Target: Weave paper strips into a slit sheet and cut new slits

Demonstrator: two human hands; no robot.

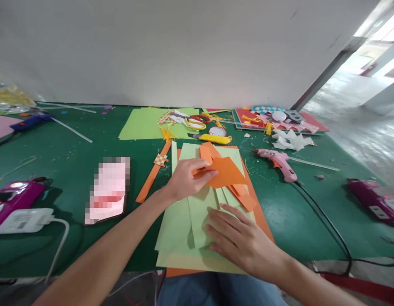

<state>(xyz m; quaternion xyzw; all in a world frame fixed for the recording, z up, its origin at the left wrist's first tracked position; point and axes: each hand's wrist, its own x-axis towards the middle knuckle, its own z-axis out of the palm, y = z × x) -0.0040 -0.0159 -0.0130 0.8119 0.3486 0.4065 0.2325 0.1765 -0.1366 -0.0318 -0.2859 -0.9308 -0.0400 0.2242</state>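
My left hand [189,177] pinches a piece of orange paper [228,172] between thumb and fingers, above a stack of pale green paper sheets [176,236]. My right hand [237,238] lies on the stack with its fingers stretched out and holds nothing. Under the held piece, orange paper strips [246,200] and narrow green strips rest on the sheets. Larger orange paper [263,225] shows beneath the stack's right and front edges. Left of the stack lies an orange bookmark [154,176] with a woven checkered patch and a yellow tassel.
A pink glue gun [278,162] with a black cord lies to the right. Behind the stack are a yellow utility knife [216,138], scissors [198,122] and green paper [138,123]. At left are a phone [109,191], a purple power strip [20,197] and a white charger [26,221].
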